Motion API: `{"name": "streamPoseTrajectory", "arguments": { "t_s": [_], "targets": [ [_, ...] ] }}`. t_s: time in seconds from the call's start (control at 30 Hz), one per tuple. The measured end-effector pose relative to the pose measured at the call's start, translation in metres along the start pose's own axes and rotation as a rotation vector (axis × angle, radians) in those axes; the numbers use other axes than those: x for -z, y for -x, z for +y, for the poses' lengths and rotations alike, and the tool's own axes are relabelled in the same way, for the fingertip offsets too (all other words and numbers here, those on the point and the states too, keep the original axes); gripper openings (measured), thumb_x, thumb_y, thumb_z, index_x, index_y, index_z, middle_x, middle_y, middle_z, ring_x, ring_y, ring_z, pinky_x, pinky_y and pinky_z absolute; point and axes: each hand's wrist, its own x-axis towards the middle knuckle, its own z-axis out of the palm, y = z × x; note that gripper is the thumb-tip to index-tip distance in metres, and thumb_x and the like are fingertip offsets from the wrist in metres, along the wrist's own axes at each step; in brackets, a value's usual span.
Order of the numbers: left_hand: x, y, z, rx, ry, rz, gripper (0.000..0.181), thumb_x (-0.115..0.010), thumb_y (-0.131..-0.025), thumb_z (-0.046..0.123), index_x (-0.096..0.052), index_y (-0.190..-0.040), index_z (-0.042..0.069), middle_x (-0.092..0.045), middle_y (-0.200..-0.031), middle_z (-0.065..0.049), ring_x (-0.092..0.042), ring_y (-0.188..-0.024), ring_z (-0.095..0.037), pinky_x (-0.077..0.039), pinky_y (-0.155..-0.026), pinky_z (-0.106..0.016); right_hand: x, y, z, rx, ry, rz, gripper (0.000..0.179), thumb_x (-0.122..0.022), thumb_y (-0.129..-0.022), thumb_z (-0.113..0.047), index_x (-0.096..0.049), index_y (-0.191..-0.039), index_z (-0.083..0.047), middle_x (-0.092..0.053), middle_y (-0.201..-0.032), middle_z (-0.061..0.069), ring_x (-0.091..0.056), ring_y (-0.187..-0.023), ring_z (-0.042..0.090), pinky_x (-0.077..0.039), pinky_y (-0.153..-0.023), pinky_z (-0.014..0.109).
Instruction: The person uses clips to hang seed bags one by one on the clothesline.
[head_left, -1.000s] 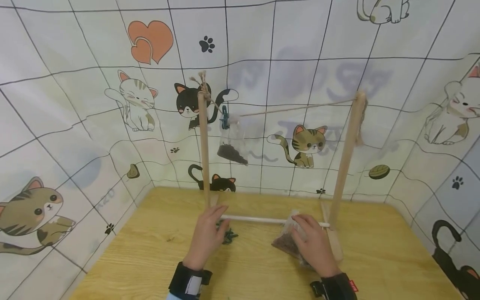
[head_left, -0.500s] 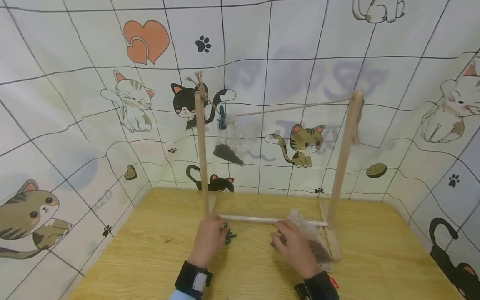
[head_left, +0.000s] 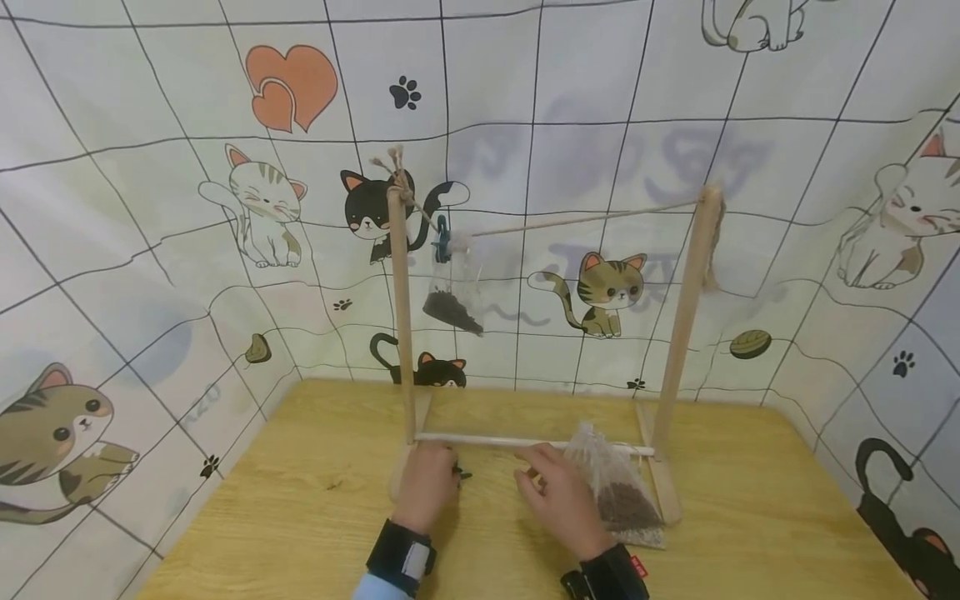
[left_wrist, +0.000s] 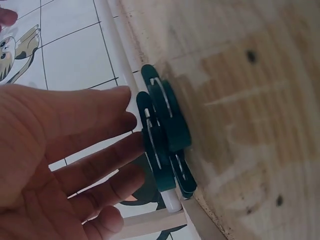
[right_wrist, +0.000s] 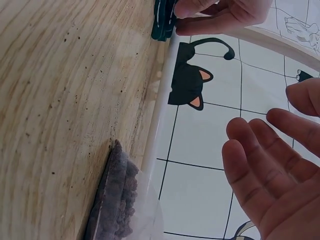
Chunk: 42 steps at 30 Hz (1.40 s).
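My left hand (head_left: 426, 490) is over a few dark green clothespins (left_wrist: 162, 130) with metal springs, lying on the table. In the left wrist view its fingertips are right at the clothespins' near side, with the fingers not wrapped around them. My right hand (head_left: 557, 500) holds nothing; its fingers are spread and loosely bent in the right wrist view. Just right of it, a clear plastic bag (head_left: 626, 504) of dark brown granules lies on the table, leaning toward the white rod (head_left: 487, 439). A second bag (head_left: 453, 308) hangs from the string, clipped by a green clothespin (head_left: 442, 240).
A wooden frame has a left post (head_left: 401, 325) and a right post (head_left: 684, 325), joined low down by the white rod. Twine (head_left: 585, 221) runs between their tops, sagging at the hanging bag. A cat-print cloth (head_left: 502, 75) surrounds the wooden table (head_left: 300, 517).
My right hand has let go of the bag on the table and moved left. The bag now lies by the right foot of the frame. My left hand has come down over the clothespins.
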Motion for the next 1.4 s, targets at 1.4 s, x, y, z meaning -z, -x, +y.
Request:
{"name": "streamPoseTrajectory", "arguments": {
  "t_s": [1.4],
  "targets": [
    [0.06, -0.012, 0.033, -0.18, 0.777, 0.024, 0.008, -0.061, -0.088, 0.023, -0.064, -0.095, 0.019, -0.059, -0.094, 0.007, -0.061, -0.086, -0.005, -0.05, -0.075, -0.023, 0.011, -0.004, -0.003, -0.227, -0.465, -0.229, 0.046, -0.066, -0.083, -0.036, -0.056, -0.125, -0.023, -0.063, -0.111, 0.004, -0.063, -0.086, 0.015, -0.052, -0.07, 0.031]
  ]
}}
